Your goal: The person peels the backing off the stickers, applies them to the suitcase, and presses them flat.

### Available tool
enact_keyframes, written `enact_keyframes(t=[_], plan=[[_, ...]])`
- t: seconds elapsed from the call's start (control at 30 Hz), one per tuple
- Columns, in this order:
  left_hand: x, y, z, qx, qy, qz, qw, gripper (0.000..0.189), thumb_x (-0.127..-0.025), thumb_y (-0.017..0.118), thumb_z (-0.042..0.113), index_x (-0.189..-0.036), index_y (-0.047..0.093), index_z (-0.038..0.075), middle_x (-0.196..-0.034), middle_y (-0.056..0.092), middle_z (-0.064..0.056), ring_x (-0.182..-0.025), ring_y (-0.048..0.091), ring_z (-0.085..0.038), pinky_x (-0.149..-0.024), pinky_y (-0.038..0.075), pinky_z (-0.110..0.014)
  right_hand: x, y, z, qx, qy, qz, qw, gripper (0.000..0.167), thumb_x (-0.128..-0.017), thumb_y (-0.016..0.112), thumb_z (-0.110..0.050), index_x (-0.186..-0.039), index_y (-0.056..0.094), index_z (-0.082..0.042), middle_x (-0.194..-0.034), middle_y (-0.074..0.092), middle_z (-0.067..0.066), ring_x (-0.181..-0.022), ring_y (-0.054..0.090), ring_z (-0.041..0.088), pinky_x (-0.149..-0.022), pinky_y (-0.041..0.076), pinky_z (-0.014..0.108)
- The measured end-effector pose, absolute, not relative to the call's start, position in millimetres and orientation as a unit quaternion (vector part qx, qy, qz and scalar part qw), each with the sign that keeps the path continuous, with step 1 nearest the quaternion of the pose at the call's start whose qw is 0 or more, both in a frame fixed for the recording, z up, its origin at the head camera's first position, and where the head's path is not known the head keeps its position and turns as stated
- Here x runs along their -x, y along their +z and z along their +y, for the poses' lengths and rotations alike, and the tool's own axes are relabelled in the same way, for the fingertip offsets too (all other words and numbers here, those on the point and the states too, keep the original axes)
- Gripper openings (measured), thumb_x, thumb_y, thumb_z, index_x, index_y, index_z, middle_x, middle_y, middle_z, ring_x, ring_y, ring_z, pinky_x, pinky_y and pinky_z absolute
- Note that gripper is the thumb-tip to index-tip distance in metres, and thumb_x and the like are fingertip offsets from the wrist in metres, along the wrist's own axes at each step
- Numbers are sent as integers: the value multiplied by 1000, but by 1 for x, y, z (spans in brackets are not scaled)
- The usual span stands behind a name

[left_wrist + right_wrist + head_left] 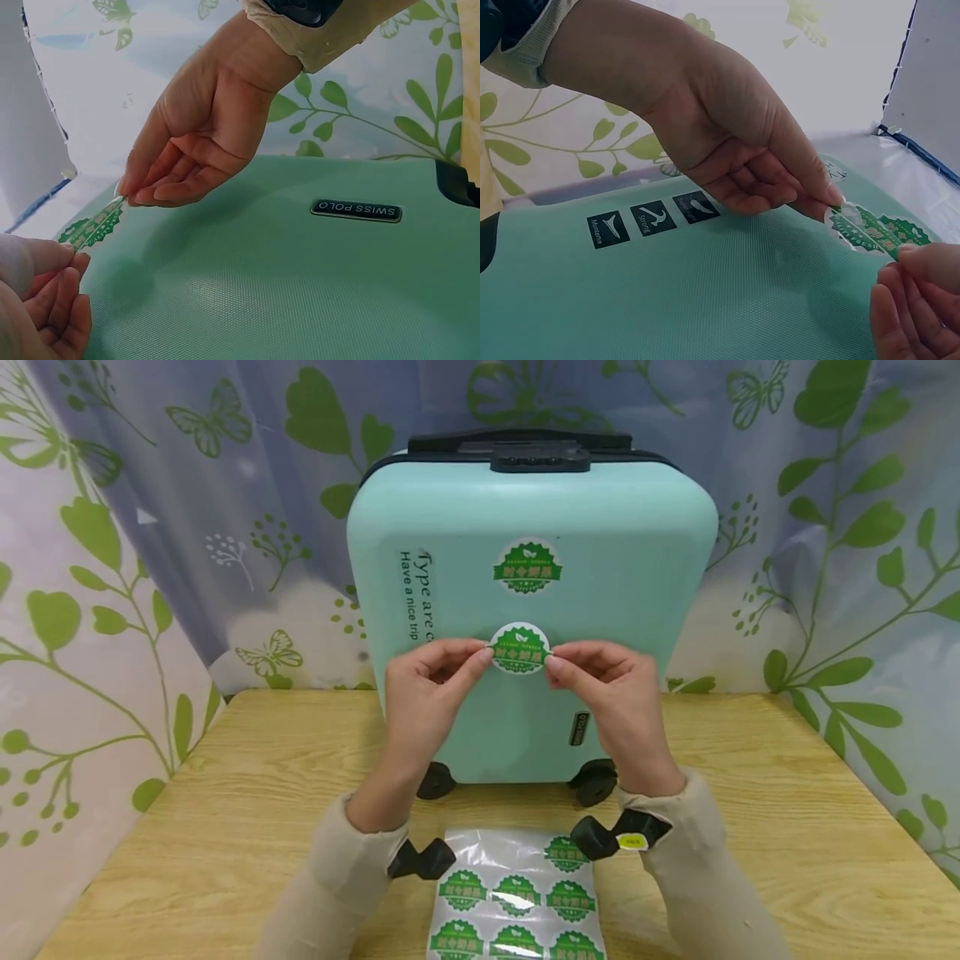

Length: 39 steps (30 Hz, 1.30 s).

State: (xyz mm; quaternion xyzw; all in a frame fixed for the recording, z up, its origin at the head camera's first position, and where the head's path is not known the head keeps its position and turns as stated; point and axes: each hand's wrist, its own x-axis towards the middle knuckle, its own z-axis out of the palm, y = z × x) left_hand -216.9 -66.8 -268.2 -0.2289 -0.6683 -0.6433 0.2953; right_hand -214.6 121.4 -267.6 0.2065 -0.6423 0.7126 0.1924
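A round green-and-white sticker (519, 648) is held up in front of the mint-green suitcase (630, 568). My left hand (420, 697) pinches its left edge between thumb and forefinger. On the opposite edge, my right hand (626, 702) grips it the same way. The wrist views show the sticker (96, 225) nearly edge-on, stretched flat between both hands close to the suitcase face. Directly above it in the head view, a matching sticker (527, 566) lies on the suitcase.
A sheet of stickers (491, 852) lies on the wooden table (262, 777), below the suitcase and between the forearms. The suitcase stands upright on black wheels (596, 783), its combination lock (540, 458) on top. Behind it hangs a leaf-patterned curtain (247, 452).
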Motion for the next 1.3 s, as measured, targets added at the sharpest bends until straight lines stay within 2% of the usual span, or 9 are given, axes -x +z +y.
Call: enact_keyframes(t=[0.37,0.53,0.7,1.03,1.3], plan=[[221,-267,-60,222,-636,-658,335,12,-82,74,9,-86,73,-3,-79,71,-14,-63,62,-10,-56,50,-22,218,-264,115,-207,724,-616,231,9,-80,72,0,-89,72,2,-77,71,3,-67,65,18,-71,55,34],[222,-264,-58,220,-637,-654,343,13,-81,74,8,-85,73,-4,-79,71,-14,-64,64,-10,-57,52,-23,220,-264,113,-215,721,-604,261,14,-79,75,-6,-88,71,5,-76,70,8,-67,65,19,-70,55,33],[222,-264,-55,216,-637,-652,351,12,-81,74,8,-84,73,-3,-78,71,-14,-64,65,-11,-58,53,-24,221,-265,111,-212,716,-604,280,15,-79,75,-5,-88,71,6,-75,70,6,-67,65,18,-70,54,32],[223,-263,-52,208,-623,-660,366,13,-82,73,11,-84,74,-2,-76,71,-12,-61,64,-11,-55,51,-25,224,-264,110,-213,712,-604,290,17,-80,75,-7,-89,71,7,-75,71,7,-66,66,18,-70,55,33],[223,-262,-50,203,-614,-665,374,13,-83,73,10,-85,74,-2,-77,72,-12,-62,65,-12,-55,51,-24,223,-264,108,-212,710,-603,294,18,-81,74,-7,-89,71,9,-74,71,2,-68,67,17,-71,56,34]])
